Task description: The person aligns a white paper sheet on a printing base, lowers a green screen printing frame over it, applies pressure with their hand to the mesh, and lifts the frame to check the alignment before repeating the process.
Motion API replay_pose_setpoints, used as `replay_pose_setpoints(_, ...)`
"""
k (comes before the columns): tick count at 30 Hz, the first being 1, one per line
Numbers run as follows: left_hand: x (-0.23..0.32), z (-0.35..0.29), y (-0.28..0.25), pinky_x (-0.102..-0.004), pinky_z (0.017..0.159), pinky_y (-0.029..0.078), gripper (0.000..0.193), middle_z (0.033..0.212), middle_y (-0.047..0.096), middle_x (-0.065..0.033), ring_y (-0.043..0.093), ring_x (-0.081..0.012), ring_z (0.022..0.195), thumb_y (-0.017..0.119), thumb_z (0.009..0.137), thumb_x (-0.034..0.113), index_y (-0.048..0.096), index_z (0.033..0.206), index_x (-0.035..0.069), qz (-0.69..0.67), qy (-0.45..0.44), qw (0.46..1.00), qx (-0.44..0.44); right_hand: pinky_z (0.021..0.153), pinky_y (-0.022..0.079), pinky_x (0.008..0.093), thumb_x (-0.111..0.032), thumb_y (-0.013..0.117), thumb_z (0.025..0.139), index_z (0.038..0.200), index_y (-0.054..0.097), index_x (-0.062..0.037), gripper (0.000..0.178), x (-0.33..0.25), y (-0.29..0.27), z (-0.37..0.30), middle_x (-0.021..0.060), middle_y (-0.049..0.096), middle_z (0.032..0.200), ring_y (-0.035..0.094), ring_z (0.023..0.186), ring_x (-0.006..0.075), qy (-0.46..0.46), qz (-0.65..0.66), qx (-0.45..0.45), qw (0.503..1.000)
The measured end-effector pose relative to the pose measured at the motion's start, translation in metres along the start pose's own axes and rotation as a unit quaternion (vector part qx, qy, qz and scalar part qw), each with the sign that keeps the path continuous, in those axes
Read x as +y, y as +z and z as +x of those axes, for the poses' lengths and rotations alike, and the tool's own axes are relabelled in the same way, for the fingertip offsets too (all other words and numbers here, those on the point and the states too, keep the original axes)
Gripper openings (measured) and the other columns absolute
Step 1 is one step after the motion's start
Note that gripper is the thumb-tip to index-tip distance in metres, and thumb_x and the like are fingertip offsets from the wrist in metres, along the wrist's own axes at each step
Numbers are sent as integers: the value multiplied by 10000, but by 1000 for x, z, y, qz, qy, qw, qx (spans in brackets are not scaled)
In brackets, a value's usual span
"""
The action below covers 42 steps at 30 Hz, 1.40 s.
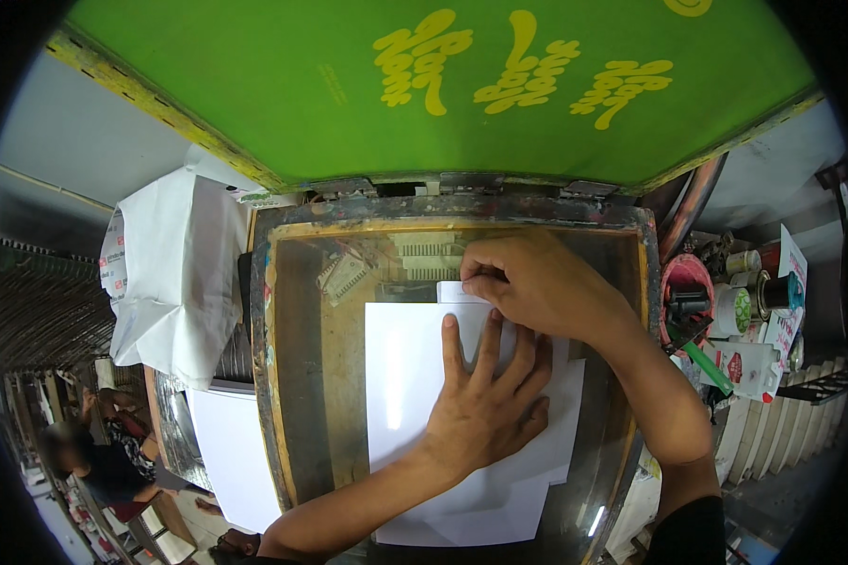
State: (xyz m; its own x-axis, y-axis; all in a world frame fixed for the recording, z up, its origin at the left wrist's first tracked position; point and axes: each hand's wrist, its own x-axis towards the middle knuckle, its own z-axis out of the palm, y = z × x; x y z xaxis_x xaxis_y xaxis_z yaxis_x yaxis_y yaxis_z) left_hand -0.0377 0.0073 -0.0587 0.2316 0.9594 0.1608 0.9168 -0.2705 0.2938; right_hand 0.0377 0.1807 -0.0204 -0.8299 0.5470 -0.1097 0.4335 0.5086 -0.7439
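My left hand lies on a white sheet of paper, its fingers spread toward the sheet's far edge. Just past that edge, my right hand pinches a small white rectangular piece, which looks like folded paper or card. The piece touches the sheet's far edge. More white sheets show beneath and beside the top one, unevenly stacked. All of them rest on a glass top set in a worn wooden frame. My right fingertips are partly hidden behind the hand.
Hinged at the far side, a green printing screen with yellow lettering stands raised. White wrapping paper and a paper stack are on the left. Pots, cans and a red tub crowd the right. A person sits far left.
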Motion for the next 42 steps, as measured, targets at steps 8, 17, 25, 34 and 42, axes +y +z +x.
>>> replay_pose_setpoints(8, 0, -1, -1, -840, 1064, 261, 670, 1460, 448, -193, 377, -496, 1377, 635, 885, 470, 556, 1429, 86, -1, -4, 1000, -2, 707, 511, 432, -150, 735, 873, 927, 689, -21, 147, -1, 4, 3, 164, 692, 828, 672, 762, 349, -7, -30, 3, 1000)
replay_pose_setpoints(17, 1, -1, 0, -841, 1068, 254, 656, 1440, 474, -178, 402, -494, 1352, 656, 867, 480, 587, 1401, 105, -6, 1, 1000, 2, 700, 512, 467, -249, 772, 829, 858, 671, -33, 240, -5, 13, 8, 162, 692, 795, 675, 771, 374, -3, -123, 51, 991)
replay_pose_setpoints(25, 2, 0, -2, -830, 1086, 231, 672, 1462, 466, -188, 383, -478, 1387, 674, 858, 478, 582, 1417, 118, 4, -12, 1000, -10, 618, 486, 362, -184, 822, 787, 864, 705, 1, 232, 12, -23, -7, 142, 692, 729, 626, 637, 203, 73, 5, -18, 997)
replay_pose_setpoints(34, 3, 2, -3, -834, 1092, 215, 668, 1447, 463, -204, 378, -491, 1384, 664, 871, 474, 576, 1425, 112, 13, 0, 1000, -21, 640, 500, 357, -141, 788, 808, 886, 730, 0, 171, 25, -28, -17, 138, 719, 764, 648, 645, 215, 45, -4, -9, 999)
replay_pose_setpoints(42, 2, 1, -3, -830, 1097, 210, 658, 1438, 459, -213, 382, -491, 1383, 647, 886, 458, 568, 1433, 101, 11, 1, 1000, -26, 652, 514, 379, -130, 768, 817, 892, 735, -5, 150, 21, -24, -20, 157, 725, 783, 692, 673, 271, 44, -32, 11, 998)
